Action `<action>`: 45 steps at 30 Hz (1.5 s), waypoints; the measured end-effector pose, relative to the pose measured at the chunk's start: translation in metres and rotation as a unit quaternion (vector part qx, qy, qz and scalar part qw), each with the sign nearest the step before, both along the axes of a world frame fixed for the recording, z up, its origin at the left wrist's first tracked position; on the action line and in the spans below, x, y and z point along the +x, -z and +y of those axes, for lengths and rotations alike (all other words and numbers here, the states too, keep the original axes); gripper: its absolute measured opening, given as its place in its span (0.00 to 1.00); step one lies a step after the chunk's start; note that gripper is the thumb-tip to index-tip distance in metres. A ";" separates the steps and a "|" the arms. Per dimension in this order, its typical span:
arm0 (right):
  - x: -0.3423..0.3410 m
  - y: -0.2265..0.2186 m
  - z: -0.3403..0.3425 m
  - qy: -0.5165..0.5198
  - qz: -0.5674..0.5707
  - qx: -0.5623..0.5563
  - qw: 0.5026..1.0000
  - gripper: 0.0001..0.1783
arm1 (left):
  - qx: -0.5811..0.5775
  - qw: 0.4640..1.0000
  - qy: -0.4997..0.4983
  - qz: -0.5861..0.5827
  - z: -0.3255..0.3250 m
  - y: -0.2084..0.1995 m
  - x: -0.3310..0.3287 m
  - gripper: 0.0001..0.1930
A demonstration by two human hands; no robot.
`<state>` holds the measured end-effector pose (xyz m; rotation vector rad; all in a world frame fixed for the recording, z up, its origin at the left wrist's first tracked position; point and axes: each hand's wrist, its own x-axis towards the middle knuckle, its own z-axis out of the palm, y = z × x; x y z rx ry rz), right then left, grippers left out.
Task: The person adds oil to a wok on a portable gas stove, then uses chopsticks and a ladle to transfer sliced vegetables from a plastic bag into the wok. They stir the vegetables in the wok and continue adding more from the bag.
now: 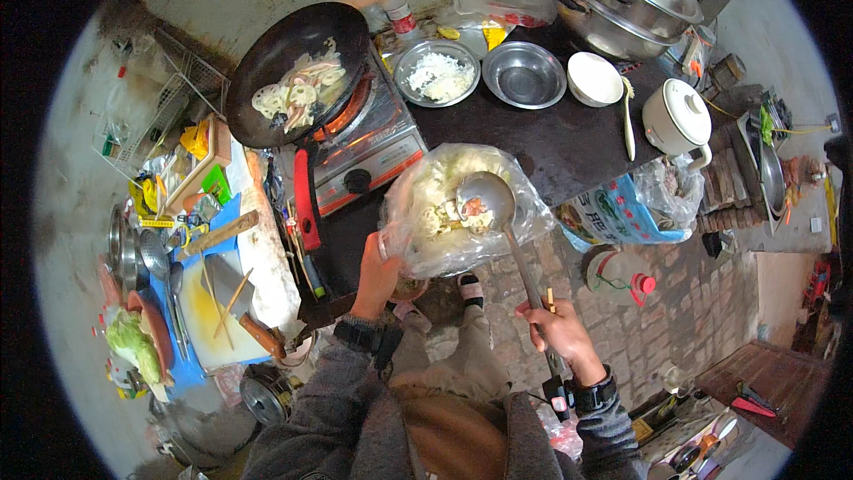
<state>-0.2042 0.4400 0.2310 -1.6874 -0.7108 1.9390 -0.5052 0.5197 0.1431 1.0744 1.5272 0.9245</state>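
The left hand [378, 276] is closed on the near-left edge of a clear plastic bag [531, 213]. The right hand [564, 333] is clamped around the handle of a metal ladle [503, 206]; its bowl is at the bag's pale slices [433, 220]. Farther left, a black wok [258, 53] sits on a stove [378, 158].

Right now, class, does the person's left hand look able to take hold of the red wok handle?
Probably not: the left hand grips the clear plastic bag. Were it free, the red wok handle sits close by, with nothing visible between them.
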 end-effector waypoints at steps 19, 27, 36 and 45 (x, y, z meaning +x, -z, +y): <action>-0.019 0.031 0.011 -0.091 -0.005 -0.027 0.995 0.13 | -0.145 0.951 -0.053 -0.269 -0.024 0.055 0.025 0.29; -0.014 0.006 0.018 -0.037 0.080 -0.078 0.993 0.14 | -0.129 0.941 -0.073 -0.304 -0.028 0.041 0.018 0.29; 0.000 -0.027 0.028 0.001 0.076 -0.066 0.995 0.16 | -0.092 0.962 -0.018 -0.255 -0.018 0.007 0.016 0.25; 0.008 -0.070 0.016 0.023 0.199 -0.111 0.973 0.18 | 0.016 0.947 -0.019 -0.321 -0.009 -0.005 0.011 0.19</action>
